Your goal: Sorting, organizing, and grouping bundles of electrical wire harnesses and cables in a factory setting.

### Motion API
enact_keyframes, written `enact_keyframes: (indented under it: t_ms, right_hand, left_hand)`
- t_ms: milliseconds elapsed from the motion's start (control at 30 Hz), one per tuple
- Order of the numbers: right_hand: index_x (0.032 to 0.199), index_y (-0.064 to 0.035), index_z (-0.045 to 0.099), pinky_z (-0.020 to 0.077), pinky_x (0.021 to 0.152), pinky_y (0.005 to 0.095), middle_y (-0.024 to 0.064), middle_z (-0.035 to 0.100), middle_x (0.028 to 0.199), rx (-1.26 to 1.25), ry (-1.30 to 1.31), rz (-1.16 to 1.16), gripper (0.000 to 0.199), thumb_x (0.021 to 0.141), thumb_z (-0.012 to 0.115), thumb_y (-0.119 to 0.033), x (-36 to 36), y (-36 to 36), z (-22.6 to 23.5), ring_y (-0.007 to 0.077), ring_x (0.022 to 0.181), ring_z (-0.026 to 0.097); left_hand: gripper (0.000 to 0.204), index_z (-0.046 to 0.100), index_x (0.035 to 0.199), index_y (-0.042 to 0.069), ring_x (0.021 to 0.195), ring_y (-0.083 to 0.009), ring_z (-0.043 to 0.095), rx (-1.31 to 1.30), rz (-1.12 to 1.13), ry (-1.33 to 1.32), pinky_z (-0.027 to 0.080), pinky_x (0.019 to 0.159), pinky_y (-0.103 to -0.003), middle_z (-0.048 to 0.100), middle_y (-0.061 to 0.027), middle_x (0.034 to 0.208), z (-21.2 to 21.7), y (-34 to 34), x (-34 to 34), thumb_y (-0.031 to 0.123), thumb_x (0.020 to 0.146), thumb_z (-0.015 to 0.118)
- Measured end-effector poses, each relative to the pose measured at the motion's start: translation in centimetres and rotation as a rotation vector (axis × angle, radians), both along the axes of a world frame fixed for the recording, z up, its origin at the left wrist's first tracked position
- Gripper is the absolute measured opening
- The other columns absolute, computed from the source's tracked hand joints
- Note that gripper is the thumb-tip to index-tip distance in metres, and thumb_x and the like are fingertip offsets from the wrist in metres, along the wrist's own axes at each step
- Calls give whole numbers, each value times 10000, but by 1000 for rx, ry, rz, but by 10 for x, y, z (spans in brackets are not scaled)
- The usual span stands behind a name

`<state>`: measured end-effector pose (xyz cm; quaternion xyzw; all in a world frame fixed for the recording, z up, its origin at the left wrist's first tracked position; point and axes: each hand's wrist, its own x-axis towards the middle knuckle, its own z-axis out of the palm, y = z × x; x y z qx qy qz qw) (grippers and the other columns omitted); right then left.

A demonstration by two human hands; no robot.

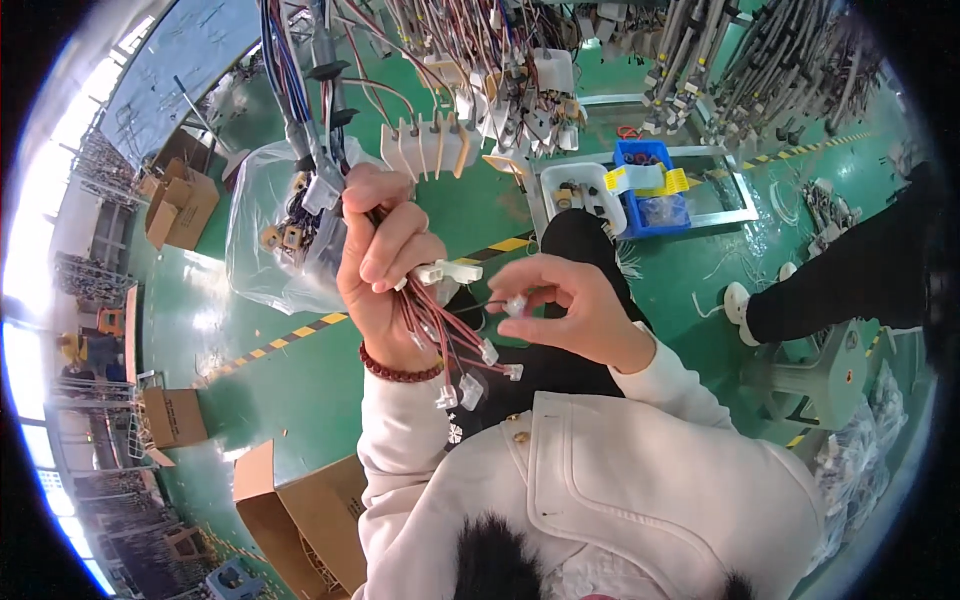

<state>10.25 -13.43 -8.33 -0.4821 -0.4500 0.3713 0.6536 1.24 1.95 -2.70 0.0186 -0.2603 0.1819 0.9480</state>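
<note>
My left hand (pixel 385 255) is closed round a bundle of red and dark wires (pixel 430 315). White plastic connectors (pixel 447 272) sit against its fingers, and several more small connectors hang at the loose wire ends below. To the right, my right hand (pixel 580 310) pinches a small whitish, translucent connector (pixel 515 305) between thumb and fingers. A dark wire runs from that connector toward the bundle. Above my left hand a thick wire harness (pixel 318 110) hangs down, with a white slotted block (pixel 430 147) beside it.
Many cable harnesses (pixel 690 60) hang along the far side. A white tray (pixel 582 195) and blue bins (pixel 655 200) stand near my knee. A clear plastic bag (pixel 265 235) holds parts at left. Cardboard boxes (pixel 185 205) lie about; a grey-green stool (pixel 815 375) and another person's leg (pixel 840 265) are at right.
</note>
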Motion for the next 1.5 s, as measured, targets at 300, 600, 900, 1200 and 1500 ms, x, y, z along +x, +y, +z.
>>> enact_keyframes:
  t_ms: [300, 600, 900, 1200, 1500]
  right_hand:
    - [1021, 44, 604, 498, 670, 223, 100, 639, 936, 176, 90, -166, 257, 783, 669, -26, 5, -7, 7, 133, 817, 635]
    - [955, 23, 631, 437, 556, 215, 24, 592, 733, 296, 424, -310, 174, 844, 629, -111, 2, 23, 40, 85, 620, 551]
    - [939, -17, 455, 485, 549, 200, 50, 582, 745, 342, 254, -368, 193, 847, 616, -68, -6, 33, 38, 83, 591, 566]
    - [1088, 19, 428, 506, 699, 246, 99, 568, 904, 441, -68, -514, 196, 909, 486, -33, -14, 32, 38, 142, 807, 611]
    - [1025, 67, 571, 515, 674, 233, 138, 645, 899, 357, -282, -581, 185, 862, 575, -20, -12, 23, 34, 141, 760, 638]
  left_hand:
    - [297, 465, 996, 62, 568, -70, 428, 650, 630, 621, 354, 508, -190, 498, -12, 792, 8, -7, -5, 132, 793, 670]
    - [416, 534, 909, 35, 666, -42, 517, 1432, 762, 927, 463, 603, -200, 542, 38, 710, 25, -15, -9, 38, 608, 821]
    - [315, 570, 926, -19, 768, -102, 608, 1215, 593, 986, 516, 681, -238, 616, -24, 784, 33, -13, -16, -50, 663, 742]
    - [305, 542, 923, -6, 715, -86, 596, 1040, 670, 957, 498, 681, -229, 641, -35, 838, 24, -14, -14, -19, 691, 740]
    - [117, 639, 817, -18, 668, -79, 598, 1186, 863, 1012, 486, 619, -226, 656, -42, 750, 21, -13, -17, 16, 727, 706]
